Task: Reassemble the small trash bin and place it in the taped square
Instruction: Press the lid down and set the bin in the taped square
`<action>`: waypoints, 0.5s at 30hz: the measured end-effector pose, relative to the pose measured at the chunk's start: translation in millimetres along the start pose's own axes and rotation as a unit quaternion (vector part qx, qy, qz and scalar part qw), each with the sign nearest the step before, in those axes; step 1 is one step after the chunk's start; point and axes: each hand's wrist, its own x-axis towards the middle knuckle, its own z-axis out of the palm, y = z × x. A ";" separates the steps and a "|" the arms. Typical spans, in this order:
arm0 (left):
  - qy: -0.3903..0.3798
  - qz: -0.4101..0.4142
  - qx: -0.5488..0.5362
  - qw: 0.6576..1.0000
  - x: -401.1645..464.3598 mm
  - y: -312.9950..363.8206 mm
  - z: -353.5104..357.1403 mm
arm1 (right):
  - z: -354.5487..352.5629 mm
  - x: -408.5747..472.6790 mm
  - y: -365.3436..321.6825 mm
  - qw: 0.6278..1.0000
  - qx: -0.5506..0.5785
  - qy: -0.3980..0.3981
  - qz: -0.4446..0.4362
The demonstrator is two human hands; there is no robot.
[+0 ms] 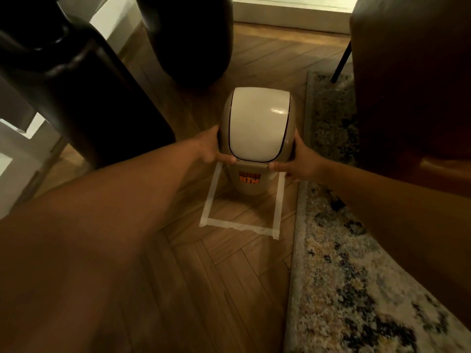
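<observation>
A small beige trash bin (pixel 252 184) with an orange label stands on the wood floor inside the far half of a square of pale tape (pixel 239 226). Its domed lid with a white swing flap (pixel 257 123) sits on top of the body. My left hand (pixel 211 149) grips the lid's left side, thumb on the front rim. My right hand (pixel 297 164) grips the lid's right side the same way. The far tape edge is hidden behind the bin.
A patterned rug (pixel 356 289) runs along the right, close to the tape. Dark rounded furniture (pixel 84 80) stands at the left and behind the bin (pixel 193 39). A brown chair with a thin black leg (pixel 341 62) is at the right.
</observation>
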 end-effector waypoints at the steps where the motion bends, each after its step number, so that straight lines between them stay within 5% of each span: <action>1: 0.000 -0.002 0.001 1.000 -1.9 -0.1 -0.2 | 1.8 -1.7 0.1 1.000 0.005 0.002 0.002; 15: -0.008 -0.032 -0.017 0.999 -42.3 -10.0 10.8 | 27.0 -34.7 0.3 1.000 0.006 0.006 0.011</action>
